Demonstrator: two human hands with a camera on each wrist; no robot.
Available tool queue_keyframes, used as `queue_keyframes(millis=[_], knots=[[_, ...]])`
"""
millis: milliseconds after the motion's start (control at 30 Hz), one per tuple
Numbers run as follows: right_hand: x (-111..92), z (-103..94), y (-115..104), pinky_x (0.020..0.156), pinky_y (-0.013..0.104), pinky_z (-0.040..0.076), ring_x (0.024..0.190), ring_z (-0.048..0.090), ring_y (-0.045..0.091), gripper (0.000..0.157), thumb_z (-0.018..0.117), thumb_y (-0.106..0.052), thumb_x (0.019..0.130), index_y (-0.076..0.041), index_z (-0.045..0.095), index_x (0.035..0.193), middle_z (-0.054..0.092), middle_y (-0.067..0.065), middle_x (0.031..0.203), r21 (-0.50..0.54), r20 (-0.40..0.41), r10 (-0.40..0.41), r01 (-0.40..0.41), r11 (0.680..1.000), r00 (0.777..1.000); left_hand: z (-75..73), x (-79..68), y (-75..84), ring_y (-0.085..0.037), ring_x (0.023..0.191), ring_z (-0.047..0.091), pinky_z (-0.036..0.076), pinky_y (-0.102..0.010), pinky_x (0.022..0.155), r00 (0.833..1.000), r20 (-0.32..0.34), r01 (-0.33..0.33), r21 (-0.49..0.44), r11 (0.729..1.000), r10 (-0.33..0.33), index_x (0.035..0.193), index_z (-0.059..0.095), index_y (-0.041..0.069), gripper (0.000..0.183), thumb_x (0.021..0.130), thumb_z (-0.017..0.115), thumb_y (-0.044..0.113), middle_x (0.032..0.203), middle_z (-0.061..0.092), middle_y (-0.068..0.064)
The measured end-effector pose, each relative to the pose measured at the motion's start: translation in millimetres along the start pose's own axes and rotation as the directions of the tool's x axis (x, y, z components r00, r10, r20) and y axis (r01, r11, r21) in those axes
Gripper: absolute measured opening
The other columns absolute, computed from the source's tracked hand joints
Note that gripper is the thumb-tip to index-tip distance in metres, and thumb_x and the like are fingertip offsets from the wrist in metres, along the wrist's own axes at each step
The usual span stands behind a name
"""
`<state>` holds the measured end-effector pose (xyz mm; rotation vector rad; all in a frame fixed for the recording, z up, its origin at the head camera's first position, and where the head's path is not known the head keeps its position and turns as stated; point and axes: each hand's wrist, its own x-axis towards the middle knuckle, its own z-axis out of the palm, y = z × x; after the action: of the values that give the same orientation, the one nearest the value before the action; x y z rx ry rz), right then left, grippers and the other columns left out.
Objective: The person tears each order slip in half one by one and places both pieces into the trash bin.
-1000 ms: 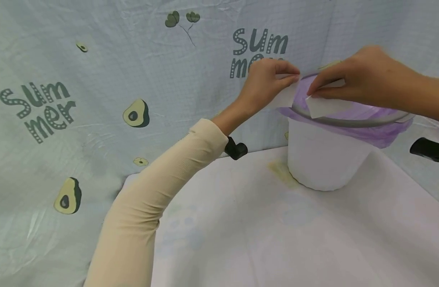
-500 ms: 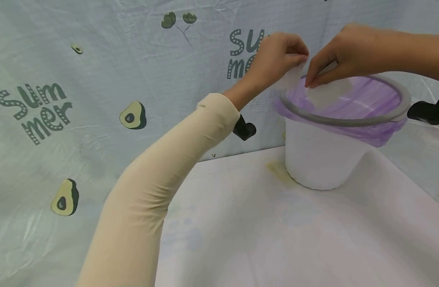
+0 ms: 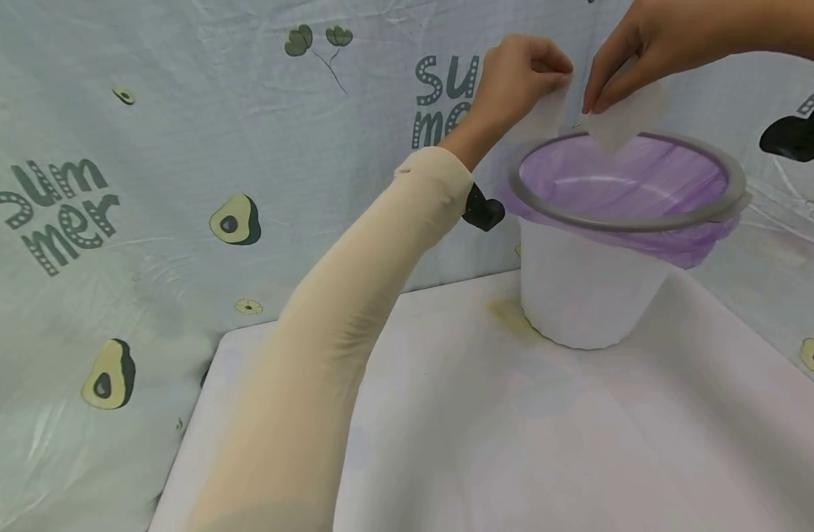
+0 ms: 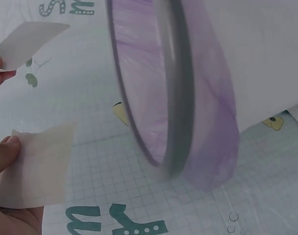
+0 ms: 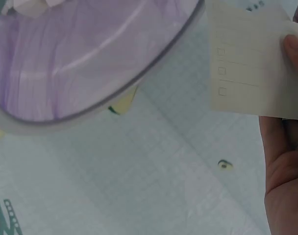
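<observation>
In the head view my left hand pinches a small white sheet of paper by its top edge, above the left side of the bin's rim. Close to its right, my right hand pinches another piece of paper between thumb and fingers, over the opening. The right wrist view shows printed lines and small checkboxes on a paper by the right thumb. Under both hands stands a white bin with a grey ring over a purple bag.
Crumpled white paper lies inside the bin in the right wrist view. The bin stands on a white-covered table near its back edge. Behind hangs a pale curtain printed with avocados and lettering.
Both hands have risen, each with its paper, from the bin's rim to above it. The hands have moved slightly farther apart. More of the bin's opening shows.
</observation>
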<state>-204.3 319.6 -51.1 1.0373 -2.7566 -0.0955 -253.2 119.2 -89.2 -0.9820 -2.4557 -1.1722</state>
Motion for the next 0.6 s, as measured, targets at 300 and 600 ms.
queue_keyframes(millis=[300,600], knots=[[2,-5.0,40,0.065,0.007,0.048,0.077,0.063,-0.008,0.009,0.07,0.008,0.091,0.004,0.077,0.095,0.071,-0.023,0.087,0.135,0.088,0.028,-0.04,0.99,0.996,11.3,8.3,-2.9,-0.004,0.104,0.066,0.045,-0.008,0.084,0.999,-0.035,0.007,-0.019,1.0,-0.008,0.114,0.077,0.012,0.019,0.098,0.07,0.019,0.114,0.075,0.003],[10,-14.0,56,0.06,0.006,0.047,0.065,0.059,-0.006,0.009,0.069,0.004,0.094,0.008,0.075,0.089,0.071,-0.012,0.078,0.06,0.068,0.049,-0.054,0.997,0.996,19.7,10.5,-4.0,-0.003,0.103,0.063,0.045,-0.009,0.082,0.998,-0.044,0.05,-0.03,0.998,-0.052,0.116,0.076,0.013,0.02,0.1,0.068,0.021,0.116,0.073,0.004]])
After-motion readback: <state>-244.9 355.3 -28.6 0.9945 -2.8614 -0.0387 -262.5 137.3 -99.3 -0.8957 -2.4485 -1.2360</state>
